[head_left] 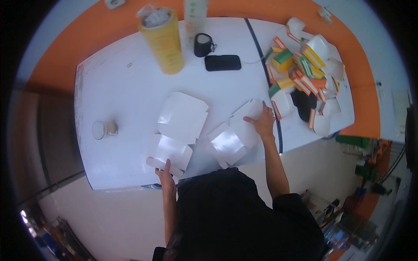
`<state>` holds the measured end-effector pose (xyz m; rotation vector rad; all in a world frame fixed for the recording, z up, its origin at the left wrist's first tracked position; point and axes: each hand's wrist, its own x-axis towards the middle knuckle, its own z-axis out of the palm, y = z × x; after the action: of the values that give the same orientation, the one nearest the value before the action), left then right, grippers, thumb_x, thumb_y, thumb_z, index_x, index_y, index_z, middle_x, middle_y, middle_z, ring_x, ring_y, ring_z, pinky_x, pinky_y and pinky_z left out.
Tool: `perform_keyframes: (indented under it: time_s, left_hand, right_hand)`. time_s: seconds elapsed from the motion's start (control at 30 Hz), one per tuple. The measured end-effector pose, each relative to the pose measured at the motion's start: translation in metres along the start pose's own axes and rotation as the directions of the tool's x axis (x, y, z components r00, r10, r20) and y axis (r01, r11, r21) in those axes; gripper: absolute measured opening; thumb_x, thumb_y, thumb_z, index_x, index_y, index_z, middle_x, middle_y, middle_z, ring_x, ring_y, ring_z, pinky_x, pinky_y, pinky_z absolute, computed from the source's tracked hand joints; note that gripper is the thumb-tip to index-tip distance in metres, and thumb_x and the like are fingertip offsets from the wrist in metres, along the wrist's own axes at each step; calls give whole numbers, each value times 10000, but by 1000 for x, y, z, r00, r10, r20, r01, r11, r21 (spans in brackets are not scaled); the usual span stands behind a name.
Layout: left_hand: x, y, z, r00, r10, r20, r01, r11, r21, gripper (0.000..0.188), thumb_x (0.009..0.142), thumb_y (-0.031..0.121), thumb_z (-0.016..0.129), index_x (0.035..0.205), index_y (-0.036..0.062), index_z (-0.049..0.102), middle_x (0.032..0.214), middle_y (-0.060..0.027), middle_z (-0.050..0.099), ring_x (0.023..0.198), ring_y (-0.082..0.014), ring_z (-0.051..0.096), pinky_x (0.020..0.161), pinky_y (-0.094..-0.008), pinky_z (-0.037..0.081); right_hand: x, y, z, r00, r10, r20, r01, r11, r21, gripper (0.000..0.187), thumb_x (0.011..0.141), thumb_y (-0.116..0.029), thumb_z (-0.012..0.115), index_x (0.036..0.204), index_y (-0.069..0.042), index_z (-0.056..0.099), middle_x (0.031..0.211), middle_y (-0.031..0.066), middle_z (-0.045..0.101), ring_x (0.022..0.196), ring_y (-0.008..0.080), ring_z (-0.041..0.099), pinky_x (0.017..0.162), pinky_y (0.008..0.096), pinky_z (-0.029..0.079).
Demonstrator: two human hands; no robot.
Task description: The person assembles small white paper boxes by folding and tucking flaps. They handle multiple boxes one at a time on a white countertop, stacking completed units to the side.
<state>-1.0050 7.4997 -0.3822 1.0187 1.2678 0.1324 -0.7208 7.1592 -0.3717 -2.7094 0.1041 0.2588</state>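
Two unfolded white carton blanks lie side by side on the white table: the left carton blank [183, 114] and the right carton blank [226, 144]. My left hand [166, 175] pinches the near flap of the left blank, thumb on top and fingers partly hidden beneath it. Over the right edge of the other blank rests my right hand [264, 123], its thumb and fingers spread apart. Both blanks show their shiny white side, with flaps and cut corners.
A jumbled pile of folded cartons [305, 82] in white, orange, green and yellow covers the table's right end, around a black object [304, 104]. Farther back stand a yellow cylinder [162, 41], a black round device [203, 45] and a phone [222, 62]. A glass mug [104, 129] sits left.
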Motion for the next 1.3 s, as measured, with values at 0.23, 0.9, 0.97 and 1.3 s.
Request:
perform_keyframes:
  time_s: [0.23, 0.9, 0.97, 1.3]
  left_hand:
    - [28, 51, -12, 946, 316, -70, -315, 949, 30, 698, 991, 183, 683, 1559, -14, 327, 1518, -245, 428, 1397, -352, 441, 1155, -463, 363]
    - [-65, -44, 209, 116, 363, 924, -957, -208, 202, 845, 764, 333, 860, 1472, 73, 478, 1483, -180, 428, 1415, -413, 344, 1209, -629, 179]
    - [-72, -39, 213, 112, 423, 899, -954, -206, 216, 816, 774, 309, 849, 1467, 82, 483, 1463, -178, 440, 1403, -415, 351, 1200, -618, 197]
    - [-84, -36, 242, 264, 513, 817, -929, -92, 358, 549, 843, 103, 764, 1366, 98, 598, 1350, -142, 567, 1262, -363, 506, 1099, -510, 360]
  right_hand:
    - [-40, 22, -6, 985, 122, -118, -59, 898, 435, 590, 787, -253, 880, 1257, 17, 647, 1141, 213, 707, 1043, 344, 678, 925, 420, 521]
    - [-41, -6, -49, 972, -202, -119, 233, 891, 388, 261, 1037, -292, 611, 1098, -50, 535, 892, 291, 685, 866, 508, 662, 769, 568, 500]
    - [-28, 3, -62, 974, -225, -14, 216, 911, 351, 266, 1054, -313, 584, 1130, -66, 521, 897, 285, 695, 858, 493, 672, 758, 560, 503]
    - [-6, 41, -54, 752, -545, 370, -387, 89, 918, 694, 1011, -126, 617, 1616, -68, 282, 1514, 132, 493, 1364, 260, 476, 1160, 427, 371]
